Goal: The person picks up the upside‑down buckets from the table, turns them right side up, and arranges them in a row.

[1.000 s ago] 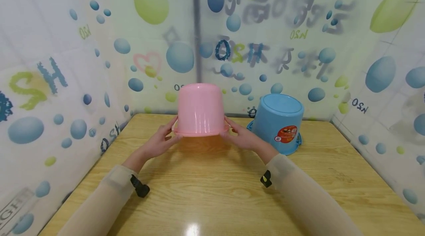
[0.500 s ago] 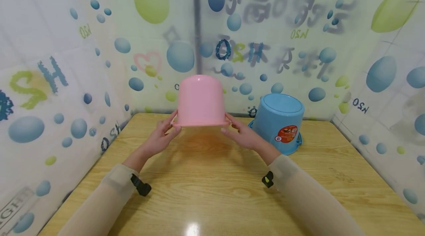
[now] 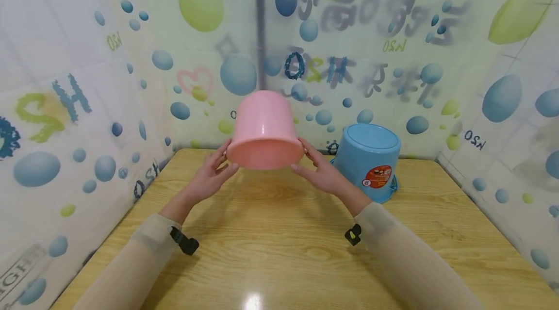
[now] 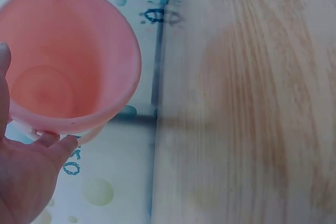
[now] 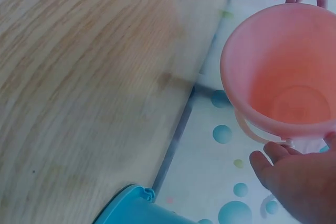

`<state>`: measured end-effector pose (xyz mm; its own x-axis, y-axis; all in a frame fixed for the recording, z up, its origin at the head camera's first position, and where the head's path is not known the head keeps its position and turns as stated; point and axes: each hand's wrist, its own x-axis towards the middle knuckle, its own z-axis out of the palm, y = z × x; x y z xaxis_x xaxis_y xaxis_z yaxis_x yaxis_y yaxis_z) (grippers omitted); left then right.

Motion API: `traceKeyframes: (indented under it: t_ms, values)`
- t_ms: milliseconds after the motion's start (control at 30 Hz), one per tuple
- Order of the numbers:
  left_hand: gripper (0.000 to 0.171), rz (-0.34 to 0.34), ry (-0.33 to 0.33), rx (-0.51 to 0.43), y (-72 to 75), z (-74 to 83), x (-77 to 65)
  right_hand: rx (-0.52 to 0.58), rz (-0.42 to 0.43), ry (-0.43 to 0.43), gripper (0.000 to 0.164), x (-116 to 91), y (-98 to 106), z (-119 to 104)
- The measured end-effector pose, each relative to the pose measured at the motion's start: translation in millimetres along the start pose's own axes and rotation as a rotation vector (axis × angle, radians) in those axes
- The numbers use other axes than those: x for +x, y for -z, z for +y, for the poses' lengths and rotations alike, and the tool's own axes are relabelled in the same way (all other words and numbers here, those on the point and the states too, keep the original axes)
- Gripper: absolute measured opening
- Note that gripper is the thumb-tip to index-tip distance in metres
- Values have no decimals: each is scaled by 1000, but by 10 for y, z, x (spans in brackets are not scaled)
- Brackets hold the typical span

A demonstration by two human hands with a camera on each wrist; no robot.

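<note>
Pinching a round pink plastic bucket (image 3: 264,116) by its rim (image 3: 265,140), the left hand (image 3: 207,179) and right hand (image 3: 324,174) may slip, I fear; it looks shiny.

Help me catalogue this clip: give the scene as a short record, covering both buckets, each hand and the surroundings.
Pink bucket: held above the wood-grain table, tilted, base upward, mouth partly turned toward the head camera
Left hand: grips the pink bucket's left side at the rim
Right hand: grips its right side at the rim
Blue bucket: upside down on the table, to the right
Red label: on the blue bucket's side, small print unreadable
Backdrop: pale sheets printed with blue and green bubbles
</note>
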<state>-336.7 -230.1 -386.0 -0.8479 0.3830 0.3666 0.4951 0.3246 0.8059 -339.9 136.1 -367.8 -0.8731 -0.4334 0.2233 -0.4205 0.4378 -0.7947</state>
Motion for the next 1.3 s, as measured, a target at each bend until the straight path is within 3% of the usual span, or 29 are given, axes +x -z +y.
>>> traceKeyframes:
  t_ms: [367,533,767,1033,1133,1300]
  values:
    - [75,43,-11,-47,45,105,26,80,27,-8,90,22,41,-57]
    - [77,71,-31,-54,66,139,51,109,33,38,91,33,50,-67]
    - [84,68,-113,-91,108,171,74,248,-16,143,99,66,53,-134]
    - [98,37,-95,57,173,228,45,335,-36,106,114,40,115,-145]
    - [106,20,-83,96,208,262,39,311,-52,143,118,48,148,-136]
    - [117,-40,-120,96,257,292,56,252,-66,164,123,57,181,-101]
